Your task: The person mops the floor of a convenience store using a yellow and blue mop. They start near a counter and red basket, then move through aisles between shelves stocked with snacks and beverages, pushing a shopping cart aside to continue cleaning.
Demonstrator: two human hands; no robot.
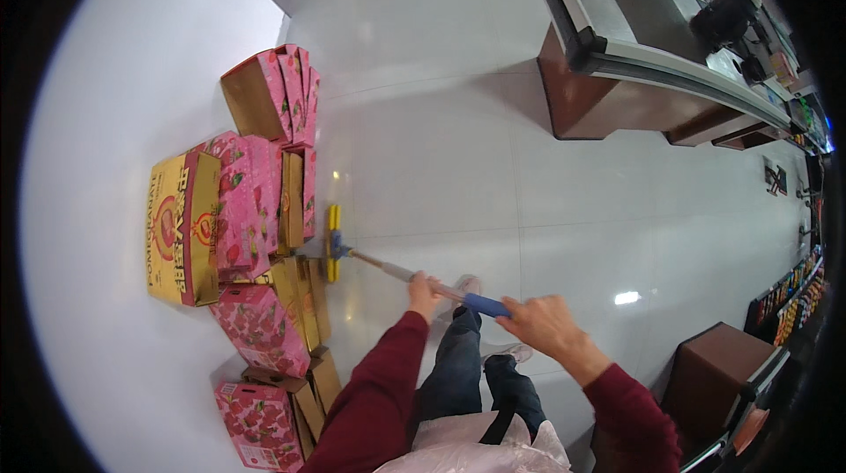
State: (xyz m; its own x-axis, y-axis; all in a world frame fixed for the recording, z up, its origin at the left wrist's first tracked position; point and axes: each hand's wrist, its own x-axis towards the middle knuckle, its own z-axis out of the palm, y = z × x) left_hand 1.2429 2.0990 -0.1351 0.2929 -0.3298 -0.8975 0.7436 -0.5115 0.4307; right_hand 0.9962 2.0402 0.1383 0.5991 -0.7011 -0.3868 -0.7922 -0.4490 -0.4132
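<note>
A sponge mop (pixel 370 260) slants across the floor in front of me, its yellow double-roller head (pixel 333 218) down on the pale tiles beside a row of boxes. My left hand (pixel 423 294) is closed around the middle of the pole. Farther up, my right hand (pixel 545 327) grips the end of the blue handle sleeve (pixel 487 305). Pink fruit cartons (pixel 244 189) and a gold pomegranate carton (pixel 182 228) are stacked just left of the mop head. A narrow strip of floor shows between the head and the nearest cartons.
A white wall (pixel 99 162) runs behind the cartons. More pink cartons (pixel 261 423) stand low on the left. A checkout counter (pixel 595 96) with a dark belt stands at upper right; a brown cabinet (pixel 714 367) is at lower right. Snack racks (pixel 786 294) line the right edge.
</note>
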